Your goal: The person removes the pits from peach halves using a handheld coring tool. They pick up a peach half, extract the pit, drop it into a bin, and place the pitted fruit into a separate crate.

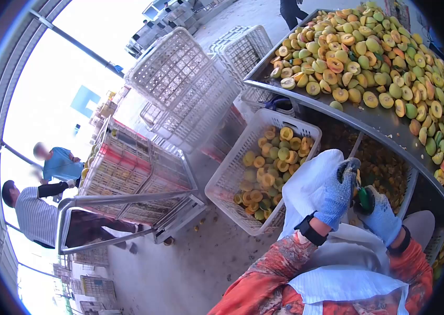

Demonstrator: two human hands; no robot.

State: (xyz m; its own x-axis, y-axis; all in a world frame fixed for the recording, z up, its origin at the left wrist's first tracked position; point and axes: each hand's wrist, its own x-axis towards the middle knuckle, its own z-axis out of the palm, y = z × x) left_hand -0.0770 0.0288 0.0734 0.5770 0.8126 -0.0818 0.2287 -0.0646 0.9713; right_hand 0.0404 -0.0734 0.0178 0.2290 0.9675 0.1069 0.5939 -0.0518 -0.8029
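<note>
Blue gloves cover both of my hands, which are close together over my white apron. My left hand (pixel 336 193) is closed, its fingertips pinched on something small that I cannot make out. My right hand (pixel 379 214) is wrapped round a green-handled tool (pixel 365 200), whose working end is hidden between the hands. Just left of them stands a white crate (pixel 226 173) with halved yellow-green fruit (pixel 267 181) in it. Above my hands, many halved fruits (pixel 361 58) are heaped on a metal table (pixel 356 114).
Stacked white crates (pixel 172 79) stand upper left of the fruit crate. A metal cart (pixel 114 199) holds crates at the left, with two people beside it. Another person's legs show behind the table. Under the table edge lies a crate of dark pits (pixel 377 163).
</note>
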